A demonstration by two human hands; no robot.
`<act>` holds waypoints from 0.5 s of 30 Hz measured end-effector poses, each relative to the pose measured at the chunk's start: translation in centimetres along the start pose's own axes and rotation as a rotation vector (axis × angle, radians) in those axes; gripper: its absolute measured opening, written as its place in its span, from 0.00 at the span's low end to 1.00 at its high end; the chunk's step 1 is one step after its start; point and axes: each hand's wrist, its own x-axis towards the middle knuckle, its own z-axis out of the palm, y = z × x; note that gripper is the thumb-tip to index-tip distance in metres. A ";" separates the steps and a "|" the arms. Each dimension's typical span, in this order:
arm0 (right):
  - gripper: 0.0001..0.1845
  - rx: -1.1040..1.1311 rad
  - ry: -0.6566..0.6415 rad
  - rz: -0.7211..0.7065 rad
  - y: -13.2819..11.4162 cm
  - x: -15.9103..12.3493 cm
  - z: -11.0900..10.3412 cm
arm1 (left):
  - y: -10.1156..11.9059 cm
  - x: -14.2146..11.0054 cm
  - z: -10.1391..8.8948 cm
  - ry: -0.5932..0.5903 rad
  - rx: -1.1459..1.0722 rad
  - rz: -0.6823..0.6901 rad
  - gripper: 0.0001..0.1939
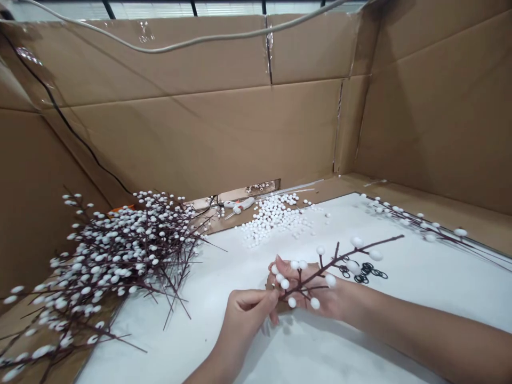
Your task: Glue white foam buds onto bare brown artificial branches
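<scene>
An artificial berry branch (316,276), dark brown with white berries along its twigs, is held above the white board. My left hand (250,314) is closed, pinching the branch near its lower left end between thumb and fingers. Behind the branch lies my right hand (320,298), palm turned up, its fingers curled round near the same end. Twigs and berries partly hide those fingers. The branch's bare tip points to the upper right, over my right wrist. A brownish patch shows at the right fingertips; I cannot make out what it is.
A large heap of berry branches (132,250) fills the left side. Loose white berries (272,216) lie at the back beside a glue gun (239,205). Black rings (364,272) lie beyond my right wrist. More branches (424,224) lie at right. Cardboard walls (200,133) enclose the board (180,341).
</scene>
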 end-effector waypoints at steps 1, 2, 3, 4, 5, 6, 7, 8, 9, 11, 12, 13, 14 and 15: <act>0.11 0.031 -0.004 -0.022 -0.1 -0.2 0.3 | -0.1 0.0 0.0 0.000 -0.004 0.009 0.25; 0.10 0.064 -0.004 -0.043 -0.3 -0.4 0.7 | -0.2 0.0 0.0 0.002 -0.009 0.019 0.25; 0.09 0.099 0.000 -0.059 -0.7 -0.6 1.0 | -0.3 0.0 -0.1 0.001 -0.014 0.028 0.25; 0.08 0.124 0.013 -0.068 -1.2 -0.8 1.2 | -0.4 -0.1 -0.1 0.000 -0.020 0.036 0.25; 0.07 0.146 0.038 -0.078 -1.9 -0.9 1.3 | -0.4 -0.1 -0.1 -0.004 -0.028 0.041 0.25; 0.04 0.176 0.066 -0.104 -2.6 -1.0 1.2 | -0.4 -0.1 -0.1 -0.005 -0.039 0.048 0.25; 0.04 0.204 0.099 -0.094 -3.2 -1.0 1.1 | -0.5 -0.1 -0.1 -0.005 -0.054 0.052 0.25; 0.04 0.219 0.111 -0.102 -3.8 -1.0 0.9 | -0.5 -0.1 -0.2 -0.001 -0.074 0.050 0.25; 0.05 0.229 0.122 -0.110 -4.2 -0.9 0.5 | -0.5 0.0 -0.2 0.009 -0.097 0.043 0.25; 0.05 0.234 0.130 -0.116 -4.7 -0.7 -0.1 | -0.5 0.1 -0.3 0.032 -0.139 0.020 0.24; 0.05 0.233 0.129 -0.116 -4.7 -0.6 -0.4 | -0.5 0.2 -0.4 0.040 -0.151 0.011 0.24; 0.06 0.230 0.126 -0.115 -4.7 -0.5 -0.6 | -0.5 0.2 -0.4 0.041 -0.154 0.008 0.24; 0.06 0.225 0.119 -0.109 -4.7 -0.5 -0.7 | -0.6 0.2 -0.4 0.039 -0.149 0.012 0.24; 0.06 0.216 0.109 -0.097 -4.6 -0.6 -0.7 | -0.6 0.1 -0.4 0.032 -0.134 0.021 0.24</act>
